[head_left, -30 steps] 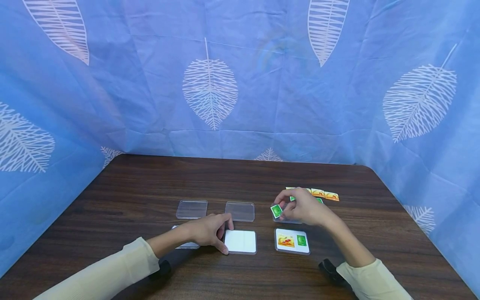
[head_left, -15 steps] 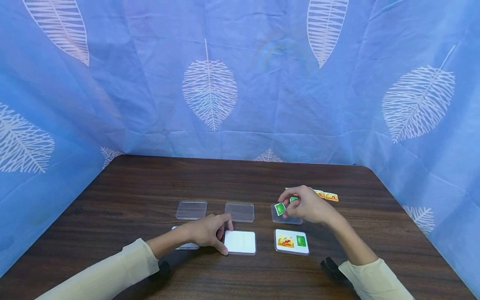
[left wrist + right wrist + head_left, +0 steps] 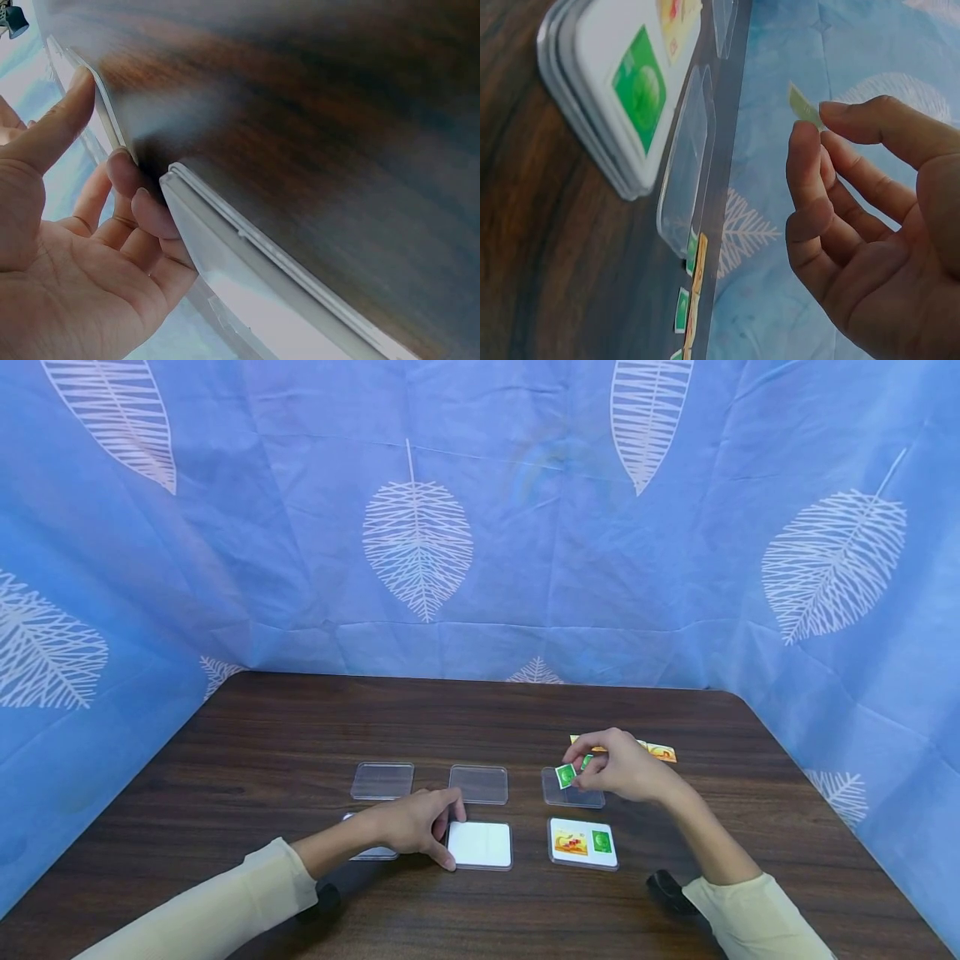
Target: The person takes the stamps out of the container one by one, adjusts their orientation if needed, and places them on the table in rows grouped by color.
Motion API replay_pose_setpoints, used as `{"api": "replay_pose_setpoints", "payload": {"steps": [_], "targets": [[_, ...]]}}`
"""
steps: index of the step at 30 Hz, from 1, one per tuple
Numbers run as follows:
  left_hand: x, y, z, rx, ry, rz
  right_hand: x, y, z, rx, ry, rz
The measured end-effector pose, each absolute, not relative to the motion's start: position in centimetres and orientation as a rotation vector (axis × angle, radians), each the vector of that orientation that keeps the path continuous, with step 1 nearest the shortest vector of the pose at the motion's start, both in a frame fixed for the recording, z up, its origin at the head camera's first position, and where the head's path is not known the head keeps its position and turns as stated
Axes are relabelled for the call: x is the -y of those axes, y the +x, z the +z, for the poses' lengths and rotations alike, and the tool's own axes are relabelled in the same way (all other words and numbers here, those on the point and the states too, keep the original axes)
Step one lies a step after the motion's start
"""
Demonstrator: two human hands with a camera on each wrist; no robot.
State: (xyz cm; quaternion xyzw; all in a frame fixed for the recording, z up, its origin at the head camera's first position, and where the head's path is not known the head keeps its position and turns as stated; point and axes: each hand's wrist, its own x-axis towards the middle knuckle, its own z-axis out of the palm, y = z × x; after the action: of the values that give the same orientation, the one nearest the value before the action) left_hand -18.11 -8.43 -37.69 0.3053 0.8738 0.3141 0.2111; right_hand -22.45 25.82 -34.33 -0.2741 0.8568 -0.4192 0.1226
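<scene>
Over the far-right clear lid (image 3: pixel 557 797) hangs my green stamp (image 3: pixel 566 776), tilted, pinched between the thumb and forefinger of my right hand (image 3: pixel 632 768), which is the nearer hand; it looks almost square, so I can't name a long axis. Toward the near left of it lies the white-faced case (image 3: pixel 480 846), longer from left to right, its left end held between the thumb and fingers of my left hand (image 3: pixel 412 822). Nearer to me than the stamp is the two-stamp case (image 3: pixel 600 859), bearing one orange stamp (image 3: pixel 570 842) and one second green stamp (image 3: pixel 602 841). With the left case (image 3: pixel 375 852), partly behind my left wrist, I count three cases. Beyond them are three lids, counting the middle lid (image 3: pixel 478 785) and left lid (image 3: pixel 382 782). At the far right I see three loose green stamps (image 3: pixel 682 309); my hand covers too much of the orange row (image 3: pixel 662 752) to count it.
</scene>
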Motion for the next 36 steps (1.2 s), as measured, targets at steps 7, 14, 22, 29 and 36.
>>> {"api": "replay_pose_setpoints", "payload": {"steps": [7, 14, 22, 29, 36], "targets": [[8.4, -18.1, -37.6, -2.425, 0.834, 0.879, -26.6, -22.7, -34.4, -2.559, -0.83, -1.166], [8.5, -18.1, -37.7, -2.421, 0.856, 0.881, -27.4, -22.8, -34.4, -2.607, -0.869, -1.139], [8.4, -18.2, -37.7, -2.419, 0.839, 0.881, -28.3, -23.3, -34.4, -2.637, -0.841, -1.12], [8.4, -18.2, -37.8, -2.419, 0.826, 0.88, -29.0, -23.7, -34.7, -2.635, -0.812, -1.111], [8.4, -18.3, -37.8, -2.409, 0.823, 0.893, -29.8, -24.0, -34.8, -2.645, -0.77, -1.121]]}}
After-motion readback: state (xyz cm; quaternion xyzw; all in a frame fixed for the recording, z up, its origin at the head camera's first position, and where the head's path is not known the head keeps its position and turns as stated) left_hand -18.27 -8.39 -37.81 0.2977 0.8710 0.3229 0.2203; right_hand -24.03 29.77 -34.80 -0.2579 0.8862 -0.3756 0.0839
